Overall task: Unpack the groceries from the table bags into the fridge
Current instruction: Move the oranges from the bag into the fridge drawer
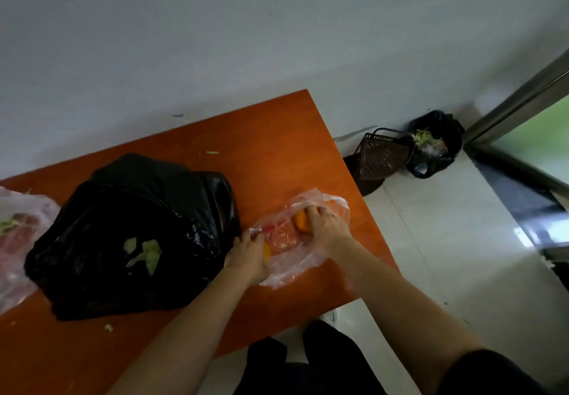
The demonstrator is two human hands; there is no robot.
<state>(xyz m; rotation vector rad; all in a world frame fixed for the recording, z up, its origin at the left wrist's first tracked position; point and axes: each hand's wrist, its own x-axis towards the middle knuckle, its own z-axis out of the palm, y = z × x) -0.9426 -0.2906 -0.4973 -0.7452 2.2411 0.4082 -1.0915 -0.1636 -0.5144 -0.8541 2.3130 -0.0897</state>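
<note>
Both hands in clear bag point(295, 253) on table point(277, 135): left hand point(248, 256), right hand point(326, 225) each clutching orange produce.

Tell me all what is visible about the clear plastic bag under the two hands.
The clear plastic bag is thin, crinkled and see-through, lying flat near the right edge of the orange-brown table, beside the black bag. Inside show red items and orange-yellow pieces, too blurred to name. The left hand presses its near left end; the right hand grips at its far end, fingers on an orange piece.
</note>
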